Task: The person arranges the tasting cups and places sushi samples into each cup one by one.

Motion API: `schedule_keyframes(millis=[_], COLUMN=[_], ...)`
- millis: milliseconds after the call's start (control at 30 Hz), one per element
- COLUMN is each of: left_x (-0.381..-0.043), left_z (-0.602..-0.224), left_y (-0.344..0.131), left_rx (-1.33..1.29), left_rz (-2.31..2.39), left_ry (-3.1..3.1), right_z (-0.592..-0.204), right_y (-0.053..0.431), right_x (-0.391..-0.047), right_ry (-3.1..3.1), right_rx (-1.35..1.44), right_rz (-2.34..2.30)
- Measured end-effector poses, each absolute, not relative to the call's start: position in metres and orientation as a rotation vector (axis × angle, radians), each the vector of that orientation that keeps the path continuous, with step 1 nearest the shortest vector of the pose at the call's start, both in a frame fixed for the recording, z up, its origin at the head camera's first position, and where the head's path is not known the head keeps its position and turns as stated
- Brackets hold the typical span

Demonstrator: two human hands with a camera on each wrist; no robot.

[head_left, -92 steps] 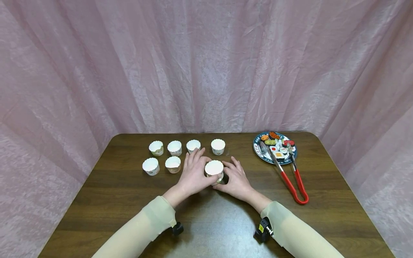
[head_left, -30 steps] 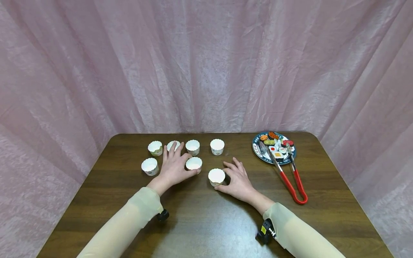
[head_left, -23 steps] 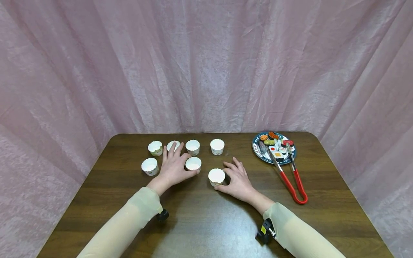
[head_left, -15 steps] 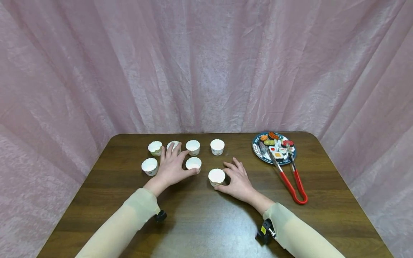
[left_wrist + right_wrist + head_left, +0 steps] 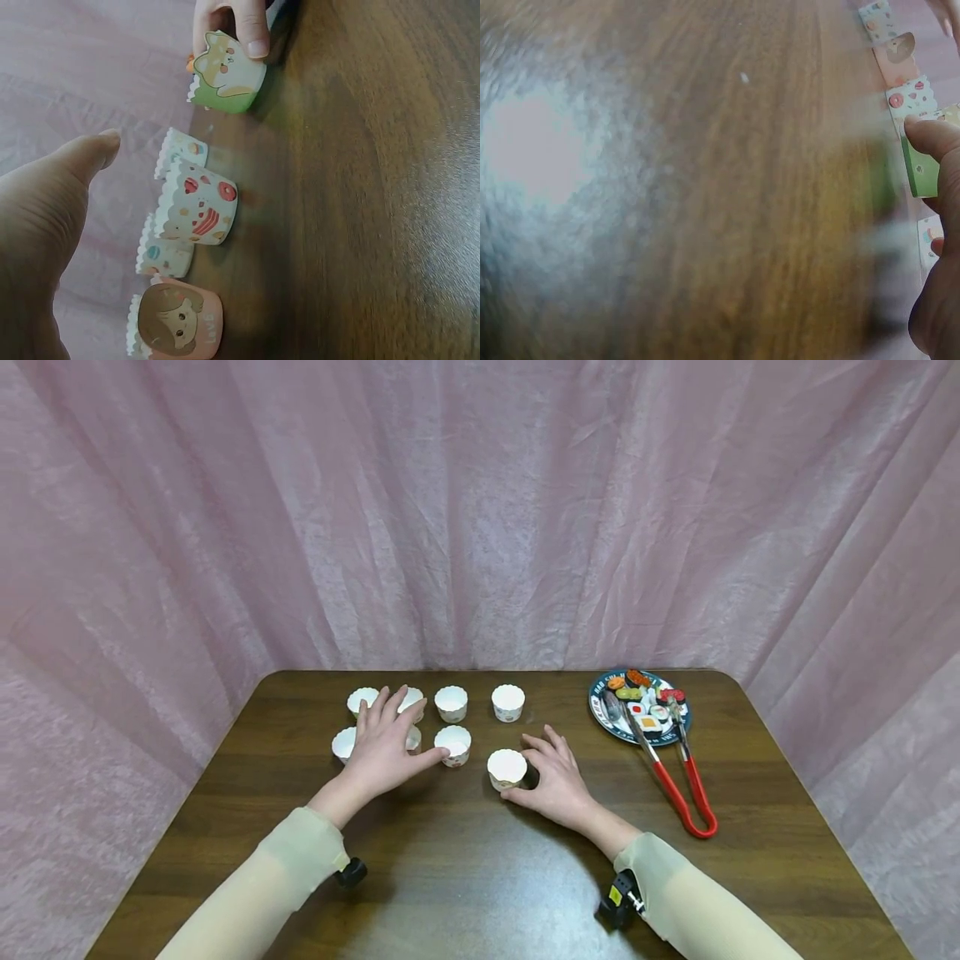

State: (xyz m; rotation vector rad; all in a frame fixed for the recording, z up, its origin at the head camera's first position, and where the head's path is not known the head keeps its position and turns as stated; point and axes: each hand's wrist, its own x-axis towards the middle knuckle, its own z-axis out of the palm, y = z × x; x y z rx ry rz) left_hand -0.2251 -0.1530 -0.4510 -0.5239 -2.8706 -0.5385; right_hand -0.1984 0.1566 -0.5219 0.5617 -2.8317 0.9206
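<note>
My right hand (image 5: 558,785) holds a paper baking cup (image 5: 507,768) between thumb and fingers near the middle of the table. In the left wrist view this cup shows a green side (image 5: 240,103) with a cartoon animal on it. My left hand (image 5: 386,750), fingers spread, hovers over the left group of cups and grips nothing. Just right of its thumb stands a white cup with red sweets (image 5: 453,746), apart from the thumb in the left wrist view. A pink cup with a cartoon face (image 5: 180,322) is mostly behind the left hand in the head view.
More white-rimmed paper cups stand at the back, among them one (image 5: 452,703) and another (image 5: 508,702) farther right. On the right, a blue-rimmed plate (image 5: 597,717) carries toy sushi, with red-handled tongs (image 5: 697,802) laid across its edge. A pink curtain (image 5: 480,527) hangs behind the table.
Both hands were at one cup. The sweets-patterned cup now stands left of it, and my left hand has let go and drawn leftward. The right hand's cup has come slightly nearer.
</note>
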Motion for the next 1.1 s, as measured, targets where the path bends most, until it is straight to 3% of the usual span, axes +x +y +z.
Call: schedule_keyframes(millis=[600, 1100], left_x=[-0.185, -0.151], left_z=[-0.456, -0.466], left_y=[-0.168, -0.159], left_rx=[-0.614, -0.723], left_rz=[-0.527, -0.601], left_ry=[-2.818, -2.825], right_z=[-0.5, -0.481], right_y=[0.168, 0.173], right_x=[-0.199, -0.222], right_ry=[-2.781, -2.815], right_rx=[0.558, 0.47], right_rz=[0.966, 0.929])
